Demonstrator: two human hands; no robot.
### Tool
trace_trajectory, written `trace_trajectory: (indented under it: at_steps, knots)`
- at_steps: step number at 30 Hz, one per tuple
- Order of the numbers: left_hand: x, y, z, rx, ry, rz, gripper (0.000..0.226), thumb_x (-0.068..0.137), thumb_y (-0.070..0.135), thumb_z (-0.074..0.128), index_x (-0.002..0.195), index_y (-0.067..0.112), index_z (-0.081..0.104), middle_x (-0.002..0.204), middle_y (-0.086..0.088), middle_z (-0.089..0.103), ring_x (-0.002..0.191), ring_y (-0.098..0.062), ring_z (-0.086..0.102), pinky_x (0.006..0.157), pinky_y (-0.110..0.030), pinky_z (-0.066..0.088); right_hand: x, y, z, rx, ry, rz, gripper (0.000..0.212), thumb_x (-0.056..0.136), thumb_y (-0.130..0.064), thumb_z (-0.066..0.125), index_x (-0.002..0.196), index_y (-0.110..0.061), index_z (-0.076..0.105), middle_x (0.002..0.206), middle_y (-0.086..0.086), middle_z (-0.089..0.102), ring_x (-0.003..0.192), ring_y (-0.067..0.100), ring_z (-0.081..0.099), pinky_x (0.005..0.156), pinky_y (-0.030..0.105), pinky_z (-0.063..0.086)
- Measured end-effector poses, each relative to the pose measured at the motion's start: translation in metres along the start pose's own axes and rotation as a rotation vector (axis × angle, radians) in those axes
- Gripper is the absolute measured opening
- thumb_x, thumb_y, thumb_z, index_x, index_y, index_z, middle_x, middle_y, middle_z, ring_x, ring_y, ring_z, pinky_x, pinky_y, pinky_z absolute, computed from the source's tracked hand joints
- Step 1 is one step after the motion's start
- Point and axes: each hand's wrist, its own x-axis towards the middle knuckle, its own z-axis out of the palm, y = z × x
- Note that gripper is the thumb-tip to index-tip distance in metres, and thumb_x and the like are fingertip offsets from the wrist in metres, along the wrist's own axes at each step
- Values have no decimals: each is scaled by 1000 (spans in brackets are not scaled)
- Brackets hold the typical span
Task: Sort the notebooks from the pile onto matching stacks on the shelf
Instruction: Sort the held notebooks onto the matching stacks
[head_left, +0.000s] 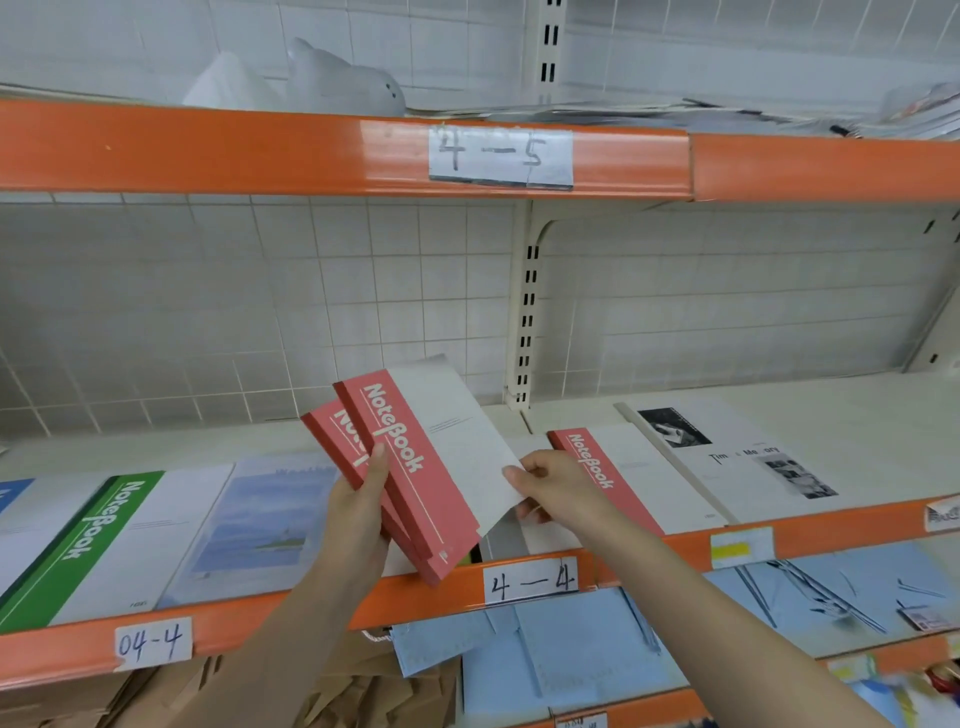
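Nearest the camera, below the shelf edge, light blue sheets (545, 654) and brown paper (332, 691) are seen on the lower level. At the orange shelf rail (291, 613), handwritten labels "04-4" (151, 643) and "4—4" (531, 581) are fixed. Just above the rail, two red notebooks (415, 467) are held tilted, one behind the other, their lower corners overhanging the rail. The left hand (358, 512) is wrapped around their left side, thumb laid on the front cover. The right hand (550, 488) is pinching the lower right corner of the front notebook, thumb on top.

On the shelf board, lying flat, are noted: a green notebook (88, 540) at left, a landscape-cover notebook (260, 519) beside it, a red notebook stack (623, 478) just right of the right hand, and a black-and-white photo notebook (737, 457) beyond that.

Further back, a white gridded back panel (260, 312) is seen. Above, an orange rail labelled "4—5" (501, 156) carries a shelf with white plastic wrapping (332, 78).
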Motion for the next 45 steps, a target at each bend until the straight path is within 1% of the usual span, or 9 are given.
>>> trace_trajectory:
  at_steps: [6,9,13,17,23,28,37,41,45]
  knots:
    - [-3,-21,26,-32,20,-96,16,97,38,48,102,25,56,94,2,69,85,-18,65,77,-40,50,4,36,-68,-54,361,-2,28,95,-10,50,67,-5,54,57,7,50,48,19,47,51,29,39]
    - [-4,-27,40,-52,67,-101,22,96,34,52,113,19,54,98,-1,66,86,-21,63,82,-43,48,3,57,-109,-93,511,21,32,95,-5,48,63,-7,55,54,5,49,50,21,48,55,31,40]
    - [-4,-34,57,-48,101,-76,21,97,31,51,114,19,51,94,1,64,83,-19,62,85,-45,47,-4,81,-143,-183,608,103,24,94,-5,47,77,1,63,60,14,57,49,24,54,59,32,45]
    - [-1,-40,70,-11,128,-39,20,97,21,54,116,16,51,97,-3,64,88,-22,63,67,-34,49,-7,95,-154,-430,496,176,24,91,-9,49,68,-2,55,68,16,60,68,32,62,61,33,44]
    - [-2,-49,89,31,134,-67,23,96,17,55,118,14,49,100,-6,64,90,-25,63,74,-41,50,-19,85,-149,-846,437,138,25,92,-17,46,113,-8,56,114,12,46,111,31,44,75,35,42]
    - [-8,-52,96,42,161,-70,22,97,20,54,119,17,49,100,-4,64,85,-21,63,62,-34,48,-12,87,-126,-890,195,-159,31,95,-24,42,118,-9,56,121,9,52,117,28,47,93,35,43]
    - [-17,-55,93,99,181,-72,24,98,22,51,122,20,48,105,-5,65,90,-26,63,69,-43,51,-21,94,-109,-1003,180,-119,35,100,-33,31,126,-15,46,130,4,46,121,23,42,96,35,37]
    - [-20,-58,103,115,119,-61,32,97,21,53,129,20,48,111,-6,66,97,-27,65,86,-52,51,-18,90,-114,-670,195,-216,28,98,-21,36,110,-9,58,112,8,59,107,25,54,87,33,45]
    - [-22,-60,119,142,29,-41,28,96,18,55,124,18,50,110,-6,66,98,-26,65,89,-48,51,-27,70,-125,317,125,37,30,101,-14,33,110,-3,60,96,17,68,91,31,68,80,39,56]
